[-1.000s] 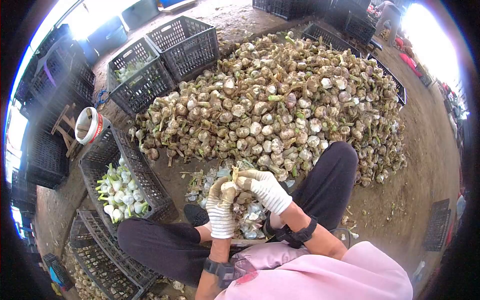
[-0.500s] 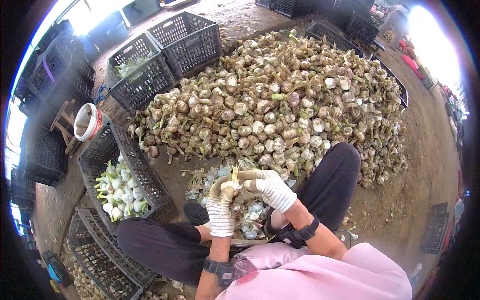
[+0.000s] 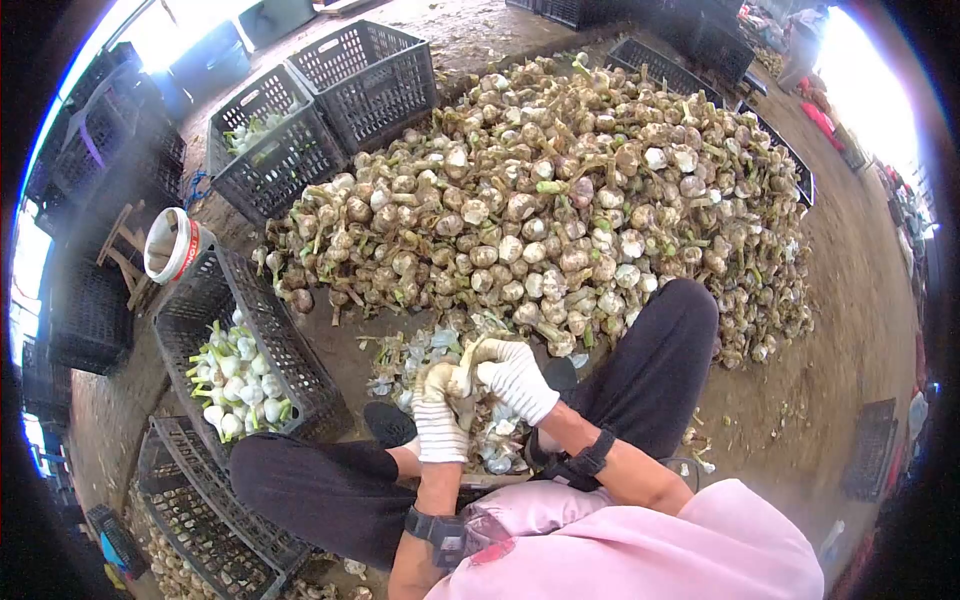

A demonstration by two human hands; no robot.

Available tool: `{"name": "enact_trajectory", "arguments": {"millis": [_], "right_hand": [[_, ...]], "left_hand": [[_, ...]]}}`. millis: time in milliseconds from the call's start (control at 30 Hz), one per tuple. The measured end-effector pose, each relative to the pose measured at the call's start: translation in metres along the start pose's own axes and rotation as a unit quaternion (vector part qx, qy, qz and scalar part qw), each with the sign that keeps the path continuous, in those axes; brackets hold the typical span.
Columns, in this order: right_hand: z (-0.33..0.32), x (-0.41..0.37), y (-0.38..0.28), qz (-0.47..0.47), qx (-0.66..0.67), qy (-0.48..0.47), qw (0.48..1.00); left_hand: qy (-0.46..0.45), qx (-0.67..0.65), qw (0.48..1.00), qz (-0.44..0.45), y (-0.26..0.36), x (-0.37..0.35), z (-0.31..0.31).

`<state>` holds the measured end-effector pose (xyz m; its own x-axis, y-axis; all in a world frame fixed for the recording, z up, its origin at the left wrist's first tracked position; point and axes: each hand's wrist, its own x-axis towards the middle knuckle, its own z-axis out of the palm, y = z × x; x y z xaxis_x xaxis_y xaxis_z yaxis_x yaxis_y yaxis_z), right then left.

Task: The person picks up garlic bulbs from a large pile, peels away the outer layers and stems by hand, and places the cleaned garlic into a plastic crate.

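Observation:
Both my hands wear white gloves with grey stripes. In front of my body, my left hand (image 3: 438,420) is closed around a garlic bulb (image 3: 462,380) whose stalk points up. My right hand (image 3: 518,382) has its fingers bent and pressed on the same bulb from the right; its fingertips are partly hidden. Below the hands, peeled skins (image 3: 497,440) lie on the ground between my legs. A large heap of soil-stained garlic (image 3: 560,210) rises just beyond them.
To my left stands a black crate (image 3: 285,335) with cleaned white garlic (image 3: 240,380). Nearer, another crate (image 3: 205,500) sits beside loose bulbs. A white bucket (image 3: 172,247) and more black crates (image 3: 365,85) stand behind. Far right, a person (image 3: 803,45) is partly visible.
My right hand's fingers have curled in closer over the bulb, and the bulb's stalk has tilted. The view has shifted slightly.

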<state>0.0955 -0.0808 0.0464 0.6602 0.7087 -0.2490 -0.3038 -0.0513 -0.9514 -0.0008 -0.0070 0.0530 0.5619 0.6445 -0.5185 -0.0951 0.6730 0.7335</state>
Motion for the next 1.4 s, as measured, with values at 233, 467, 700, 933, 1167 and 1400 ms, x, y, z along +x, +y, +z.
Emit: {"name": "enact_trajectory", "arguments": {"millis": [233, 467, 700, 933, 1167, 1400], "right_hand": [[-0.011, -0.013, -0.023, 0.097, 0.057, -0.086, 0.99], [-0.014, -0.011, -0.015, 0.103, 0.117, -0.043, 0.987], [-0.011, -0.011, -0.004, 0.085, 0.077, -0.013, 0.993], [-0.025, 0.001, 0.018, -0.139, -0.199, 0.051, 0.969], [-0.036, -0.004, 0.014, -0.018, 0.048, -0.041, 0.998], [-0.017, -0.008, -0.016, 0.089, 0.012, 0.01, 0.996]], "left_hand": [[-0.014, -0.119, 0.973, -0.195, 0.015, 0.005, 0.001], [-0.033, 0.278, 0.889, 0.362, -0.007, 0.003, -0.002], [-0.006, -0.115, 0.989, -0.094, 0.0, 0.001, -0.009], [-0.089, 0.059, 0.994, 0.02, -0.005, 0.007, -0.005], [-0.158, 0.04, 0.985, 0.055, -0.008, 0.006, -0.015], [-0.134, -0.039, 0.99, -0.006, -0.017, 0.017, -0.008]]}}
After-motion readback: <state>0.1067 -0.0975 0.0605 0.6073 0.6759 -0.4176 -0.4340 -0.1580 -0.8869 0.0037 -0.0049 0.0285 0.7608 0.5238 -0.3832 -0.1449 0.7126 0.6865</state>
